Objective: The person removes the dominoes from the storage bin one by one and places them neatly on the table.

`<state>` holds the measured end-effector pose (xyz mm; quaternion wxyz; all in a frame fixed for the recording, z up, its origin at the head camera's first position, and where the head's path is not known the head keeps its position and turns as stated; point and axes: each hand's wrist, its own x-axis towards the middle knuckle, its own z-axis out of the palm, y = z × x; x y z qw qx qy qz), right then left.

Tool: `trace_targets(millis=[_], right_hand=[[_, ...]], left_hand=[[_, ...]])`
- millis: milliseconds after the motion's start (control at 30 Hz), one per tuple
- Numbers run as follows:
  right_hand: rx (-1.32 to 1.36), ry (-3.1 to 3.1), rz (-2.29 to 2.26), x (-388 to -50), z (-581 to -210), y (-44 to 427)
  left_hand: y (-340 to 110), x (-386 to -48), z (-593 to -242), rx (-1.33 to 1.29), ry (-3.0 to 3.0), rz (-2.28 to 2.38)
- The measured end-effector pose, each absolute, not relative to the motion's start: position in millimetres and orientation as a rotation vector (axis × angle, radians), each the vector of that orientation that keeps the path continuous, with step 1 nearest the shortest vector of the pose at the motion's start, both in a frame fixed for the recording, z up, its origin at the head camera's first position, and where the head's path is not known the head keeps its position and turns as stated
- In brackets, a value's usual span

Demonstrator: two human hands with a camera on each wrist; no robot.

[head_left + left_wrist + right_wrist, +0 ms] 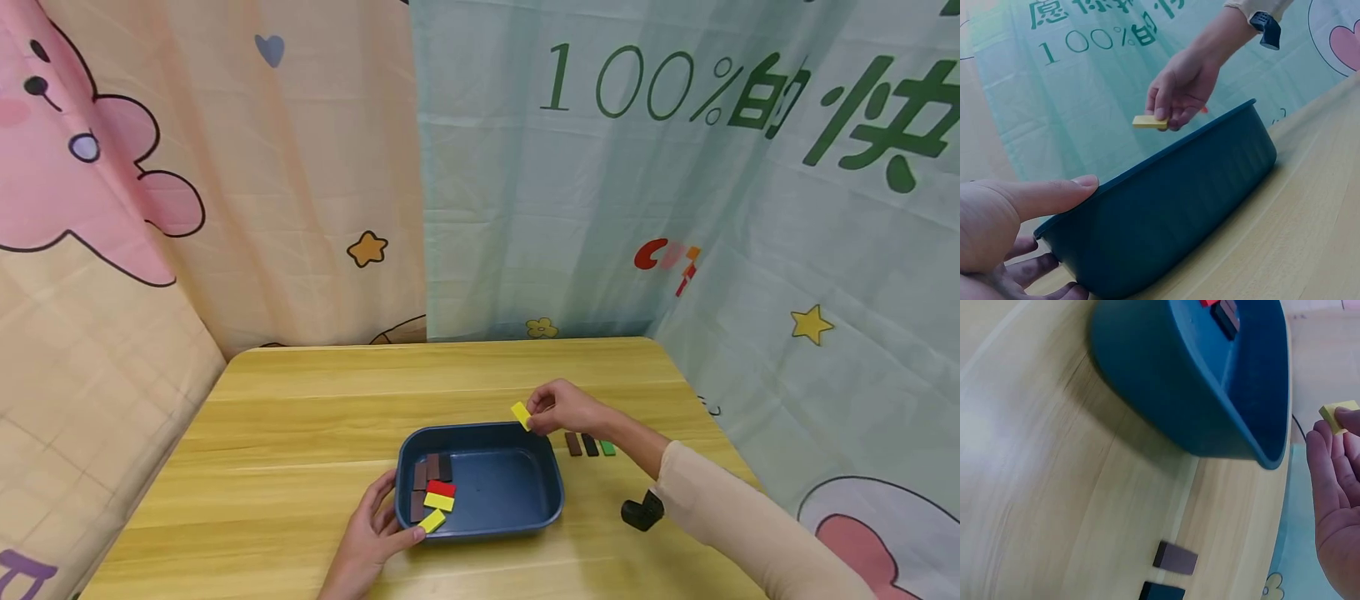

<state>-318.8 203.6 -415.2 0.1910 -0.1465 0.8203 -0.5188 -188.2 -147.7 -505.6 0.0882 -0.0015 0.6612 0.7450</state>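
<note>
A dark blue plastic basin (495,534) stands on the table. At its front left corner my left hand (367,533) grips the rim, thumb on top and fingers outside, as the left wrist view also shows. My right hand (564,407) pinches a yellow block (520,414) between thumb and fingers above the basin's far right corner. Inside the basin, at the left, lie several brown blocks (419,505), a black block (446,467), a red block (441,488) and a yellow block (438,502). Another yellow block (432,522) sits close to my left thumb.
Right of the basin, a brown block (573,444), a black block (590,445) and a green block (607,448) lie in a row on the wooden table (300,442). A black device (642,510) is at the right wrist. Printed curtains (525,208) hang behind the table.
</note>
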Motion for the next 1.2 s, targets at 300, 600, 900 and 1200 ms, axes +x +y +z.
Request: trace_targets(millis=[300, 600, 900, 1200], right_hand=[[-0.362, 2.334, -1.51, -316.8, -422.8, 236.2], [-0.266, 2.396, -1.552, -317.2, -438.5, 270.8], [-0.108, 2.505, -1.501, -309.8, -450.7, 307.7], [0.04, 2.526, -1.511, -303.3, -466.5, 340.0]], left_hand=[[-148.1, -189.6, -507.5, 0.0, 1.943, 2.239], [-148.5, -188.2, -506.4, -0.018, 1.918, 2.244], [-148.9, -188.7, -507.1, -0.017, 1.914, 2.24], [-149.8, -187.5, -506.5, -0.003, 1.927, 2.242]])
